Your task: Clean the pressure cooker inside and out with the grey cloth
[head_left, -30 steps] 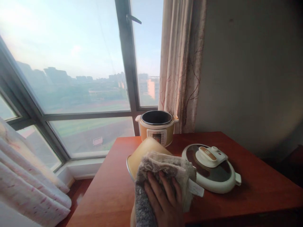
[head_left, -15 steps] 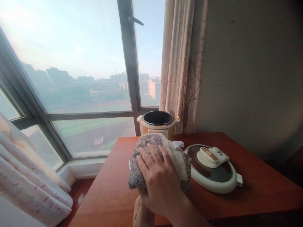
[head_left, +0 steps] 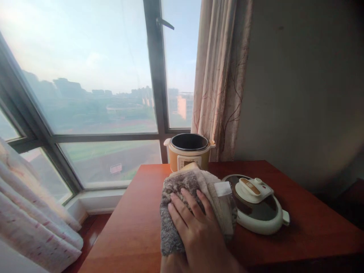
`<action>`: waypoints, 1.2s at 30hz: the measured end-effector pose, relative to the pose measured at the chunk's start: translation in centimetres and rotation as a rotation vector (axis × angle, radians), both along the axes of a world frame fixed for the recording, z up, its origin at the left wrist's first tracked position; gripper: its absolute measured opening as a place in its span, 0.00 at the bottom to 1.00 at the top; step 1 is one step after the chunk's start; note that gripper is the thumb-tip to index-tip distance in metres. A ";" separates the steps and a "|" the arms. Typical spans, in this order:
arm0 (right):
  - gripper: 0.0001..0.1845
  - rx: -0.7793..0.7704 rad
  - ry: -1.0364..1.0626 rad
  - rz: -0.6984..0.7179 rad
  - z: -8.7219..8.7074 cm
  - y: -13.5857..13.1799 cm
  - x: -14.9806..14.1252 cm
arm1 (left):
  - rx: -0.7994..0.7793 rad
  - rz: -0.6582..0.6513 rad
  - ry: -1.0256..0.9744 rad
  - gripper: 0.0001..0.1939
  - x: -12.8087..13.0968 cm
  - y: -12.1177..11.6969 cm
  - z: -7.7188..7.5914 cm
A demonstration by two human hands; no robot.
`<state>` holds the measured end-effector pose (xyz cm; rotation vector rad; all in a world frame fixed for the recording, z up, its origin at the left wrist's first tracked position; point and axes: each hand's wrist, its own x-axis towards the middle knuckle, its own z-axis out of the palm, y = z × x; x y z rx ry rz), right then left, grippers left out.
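My right hand (head_left: pixel 196 223) presses on a grey and cream towel (head_left: pixel 176 212), its fingers stretched across the cloth. A white tag (head_left: pixel 223 189) sticks out on the towel's right side. Below the cloth, only the wrist of my left hand (head_left: pixel 173 262) shows. Its fingers are hidden, and whatever lies under the towel cannot be made out. Just beyond the towel stands a cooker (head_left: pixel 174 158), tan and white, with a dark pot opening and a front panel. To the right, a round lid (head_left: pixel 261 206) with a glass middle and a brown-topped handle lies on the table.
All of this is over or on a reddish-brown wooden table (head_left: pixel 122 223). Behind it are a large window (head_left: pixel 108 94) and a patterned curtain (head_left: pixel 218 83). Another curtain (head_left: pixel 36 227) hangs at the lower left, and a grey wall (head_left: pixel 298 94) is on the right.
My right hand and the towel have moved down and slightly right. More of the cooker's front panel shows. A pale rim seen at the towel's left edge is now covered.
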<state>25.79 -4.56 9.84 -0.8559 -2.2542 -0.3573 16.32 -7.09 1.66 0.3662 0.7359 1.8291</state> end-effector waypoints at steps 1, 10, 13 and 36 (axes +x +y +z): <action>0.35 -0.049 -0.001 0.006 0.9 0.1 0.3 | -0.016 0.000 0.019 0.17 -0.1 -0.3 0.0; 0.25 -0.387 0.176 -0.104 6.7 4.8 3.7 | -0.062 0.005 0.224 0.14 -2.3 -0.4 1.2; 0.18 -0.631 0.281 -0.031 7.2 7.4 5.7 | -0.102 -0.032 0.309 0.14 -3.3 -0.4 0.8; 0.22 -1.346 1.815 0.212 -10.0 7.7 3.5 | -0.327 0.145 -0.033 0.25 -6.7 1.9 2.3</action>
